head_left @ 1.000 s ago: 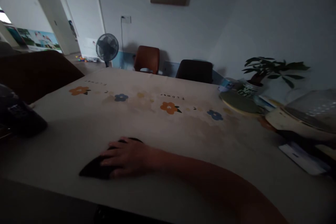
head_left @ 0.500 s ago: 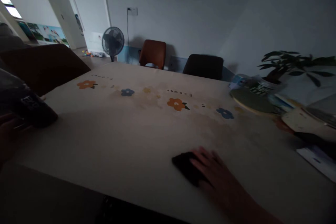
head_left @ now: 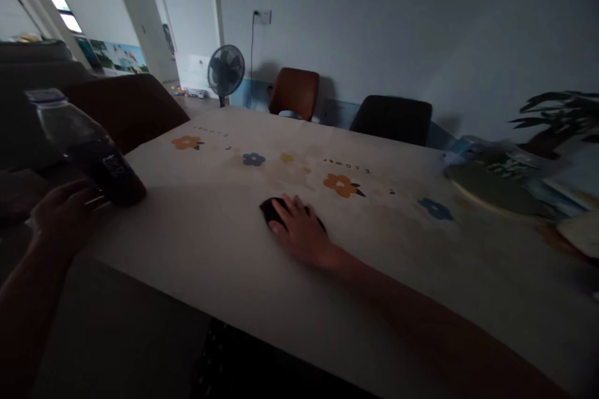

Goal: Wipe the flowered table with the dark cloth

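Observation:
My right hand (head_left: 303, 235) lies flat with spread fingers on a dark cloth (head_left: 270, 211), pressing it against the pale tablecloth (head_left: 201, 224). Parts of the cloth show past the fingertips and beside the fingers. At the left, a clear plastic bottle (head_left: 105, 162) holding dark liquid stands near the table edge and looks tilted in this view. My left hand (head_left: 70, 209) is beside its lower part, fingers apart and reaching toward it. Whether those fingertips touch the bottle I cannot tell.
A green round mat (head_left: 486, 190), a potted plant (head_left: 556, 118) and other items crowd the table's right end. Beyond the far edge stand a brown chair (head_left: 296, 92), a dark chair (head_left: 393, 118) and a fan (head_left: 226, 72). Another chair (head_left: 126, 103) is at the left.
My right hand has slid the cloth forward and left across the table. The view has turned left, so the bottle and my left hand show more fully.

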`<action>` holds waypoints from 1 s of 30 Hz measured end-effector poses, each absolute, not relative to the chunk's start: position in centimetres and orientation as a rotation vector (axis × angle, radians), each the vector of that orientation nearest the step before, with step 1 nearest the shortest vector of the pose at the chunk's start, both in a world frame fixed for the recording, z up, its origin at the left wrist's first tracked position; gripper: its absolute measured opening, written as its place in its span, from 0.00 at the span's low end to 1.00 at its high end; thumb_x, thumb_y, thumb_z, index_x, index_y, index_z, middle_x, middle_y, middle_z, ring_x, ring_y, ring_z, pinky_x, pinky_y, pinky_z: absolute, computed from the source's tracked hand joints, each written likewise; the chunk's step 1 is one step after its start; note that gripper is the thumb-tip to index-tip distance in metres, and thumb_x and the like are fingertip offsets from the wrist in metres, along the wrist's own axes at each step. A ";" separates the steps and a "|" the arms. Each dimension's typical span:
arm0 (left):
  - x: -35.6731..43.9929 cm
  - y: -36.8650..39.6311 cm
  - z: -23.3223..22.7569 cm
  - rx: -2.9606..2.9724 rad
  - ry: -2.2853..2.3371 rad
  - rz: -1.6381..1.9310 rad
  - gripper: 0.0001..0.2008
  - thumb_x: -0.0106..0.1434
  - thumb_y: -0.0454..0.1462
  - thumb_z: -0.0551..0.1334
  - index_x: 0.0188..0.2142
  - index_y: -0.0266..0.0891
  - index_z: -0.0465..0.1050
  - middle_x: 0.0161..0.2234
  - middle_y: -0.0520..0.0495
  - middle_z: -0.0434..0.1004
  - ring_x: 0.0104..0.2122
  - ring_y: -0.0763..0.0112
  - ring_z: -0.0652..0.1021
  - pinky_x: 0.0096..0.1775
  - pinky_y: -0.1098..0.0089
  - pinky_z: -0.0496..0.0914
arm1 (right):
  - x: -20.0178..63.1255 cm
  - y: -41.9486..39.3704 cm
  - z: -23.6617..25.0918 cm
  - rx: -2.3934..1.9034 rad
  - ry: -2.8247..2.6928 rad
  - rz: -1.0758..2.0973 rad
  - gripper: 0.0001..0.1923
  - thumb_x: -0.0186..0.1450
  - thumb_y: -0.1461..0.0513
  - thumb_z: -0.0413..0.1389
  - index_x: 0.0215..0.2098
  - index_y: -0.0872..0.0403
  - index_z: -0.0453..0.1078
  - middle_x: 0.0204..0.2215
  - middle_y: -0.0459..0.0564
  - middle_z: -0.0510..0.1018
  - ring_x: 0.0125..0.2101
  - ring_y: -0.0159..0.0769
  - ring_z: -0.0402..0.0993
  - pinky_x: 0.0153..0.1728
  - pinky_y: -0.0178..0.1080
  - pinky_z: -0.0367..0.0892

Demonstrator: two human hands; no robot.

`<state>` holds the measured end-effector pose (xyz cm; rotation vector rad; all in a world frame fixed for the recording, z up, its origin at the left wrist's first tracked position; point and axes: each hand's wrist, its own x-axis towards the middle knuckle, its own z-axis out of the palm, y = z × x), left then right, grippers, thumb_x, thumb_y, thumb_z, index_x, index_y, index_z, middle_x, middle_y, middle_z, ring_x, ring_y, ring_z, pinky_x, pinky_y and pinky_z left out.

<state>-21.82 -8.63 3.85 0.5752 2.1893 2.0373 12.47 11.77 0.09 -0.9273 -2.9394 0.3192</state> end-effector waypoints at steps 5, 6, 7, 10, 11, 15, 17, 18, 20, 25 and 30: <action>-22.0 -8.2 3.8 0.249 1.938 2.197 0.12 0.47 0.31 0.63 0.33 0.33 0.68 0.28 0.52 0.73 0.31 0.69 0.76 0.61 0.49 0.63 | 2.1 10.7 0.7 -0.534 -3.031 0.445 0.30 0.76 0.47 0.37 0.70 0.50 0.49 0.69 0.51 0.45 0.66 0.58 0.38 0.62 0.66 0.44; -22.0 -8.2 3.8 0.248 1.926 2.208 0.11 0.47 0.30 0.63 0.33 0.33 0.67 0.28 0.52 0.73 0.31 0.70 0.76 0.61 0.49 0.63 | 0.6 10.3 0.6 -0.453 -3.040 0.456 0.29 0.76 0.46 0.37 0.70 0.49 0.49 0.69 0.49 0.45 0.66 0.56 0.38 0.62 0.65 0.44; -22.1 -8.2 3.8 0.249 1.917 2.216 0.12 0.46 0.30 0.62 0.32 0.34 0.67 0.28 0.52 0.73 0.31 0.70 0.76 0.61 0.50 0.63 | -0.7 9.9 0.6 -0.376 -3.050 0.463 0.29 0.76 0.47 0.37 0.70 0.48 0.50 0.69 0.48 0.46 0.66 0.55 0.39 0.62 0.65 0.44; -22.5 -8.3 3.5 0.242 1.893 2.242 0.13 0.44 0.31 0.62 0.32 0.34 0.68 0.28 0.51 0.72 0.30 0.70 0.76 0.61 0.49 0.61 | -2.9 8.3 0.8 -0.139 -3.090 0.477 0.27 0.76 0.47 0.38 0.69 0.47 0.51 0.68 0.44 0.48 0.66 0.51 0.41 0.63 0.63 0.42; -22.7 -8.3 3.3 0.239 1.896 2.247 0.13 0.43 0.31 0.63 0.32 0.35 0.68 0.28 0.51 0.72 0.30 0.70 0.75 0.61 0.48 0.61 | -3.1 7.8 0.8 -0.056 -3.102 0.468 0.27 0.76 0.47 0.39 0.69 0.47 0.51 0.68 0.43 0.48 0.66 0.50 0.41 0.64 0.63 0.42; -22.9 -8.2 3.2 0.276 1.932 2.238 0.15 0.42 0.31 0.64 0.32 0.35 0.67 0.28 0.51 0.72 0.30 0.69 0.75 0.60 0.47 0.62 | -1.8 5.8 1.0 0.211 -3.118 0.362 0.26 0.76 0.47 0.42 0.68 0.46 0.53 0.68 0.43 0.48 0.67 0.48 0.41 0.63 0.61 0.46; -22.3 -8.1 3.8 0.245 1.927 2.228 0.14 0.41 0.31 0.63 0.31 0.35 0.67 0.27 0.51 0.71 0.30 0.70 0.75 0.60 0.48 0.62 | -0.4 5.0 0.9 0.300 -3.107 0.313 0.25 0.76 0.48 0.44 0.67 0.46 0.55 0.68 0.43 0.50 0.67 0.47 0.41 0.63 0.59 0.47; -21.8 -8.1 4.1 0.220 1.920 2.227 0.14 0.40 0.31 0.62 0.30 0.35 0.66 0.27 0.51 0.71 0.29 0.70 0.74 0.61 0.48 0.61 | 0.6 4.7 0.9 0.333 -3.099 0.301 0.24 0.77 0.49 0.44 0.67 0.47 0.56 0.67 0.43 0.51 0.67 0.46 0.41 0.63 0.58 0.47; -20.8 -7.9 4.9 0.178 1.909 2.214 0.14 0.39 0.30 0.61 0.30 0.34 0.66 0.27 0.51 0.71 0.28 0.71 0.74 0.62 0.48 0.60 | 3.0 4.3 1.0 0.376 -3.090 0.294 0.23 0.77 0.50 0.45 0.66 0.47 0.58 0.67 0.43 0.52 0.67 0.45 0.42 0.64 0.57 0.47; -19.7 -8.0 5.9 0.128 1.950 2.202 0.13 0.41 0.28 0.60 0.30 0.34 0.66 0.26 0.52 0.71 0.27 0.71 0.74 0.61 0.48 0.61 | 11.3 3.9 1.4 0.277 -3.084 0.346 0.22 0.75 0.53 0.50 0.65 0.52 0.60 0.67 0.46 0.53 0.66 0.45 0.43 0.65 0.55 0.46; -19.7 -8.3 5.3 0.463 2.068 2.109 0.05 0.55 0.33 0.60 0.32 0.32 0.67 0.28 0.48 0.70 0.28 0.69 0.73 0.55 0.45 0.66 | 21.3 4.7 0.8 -0.087 -3.024 0.402 0.23 0.75 0.56 0.50 0.65 0.55 0.59 0.66 0.50 0.54 0.67 0.43 0.41 0.66 0.54 0.44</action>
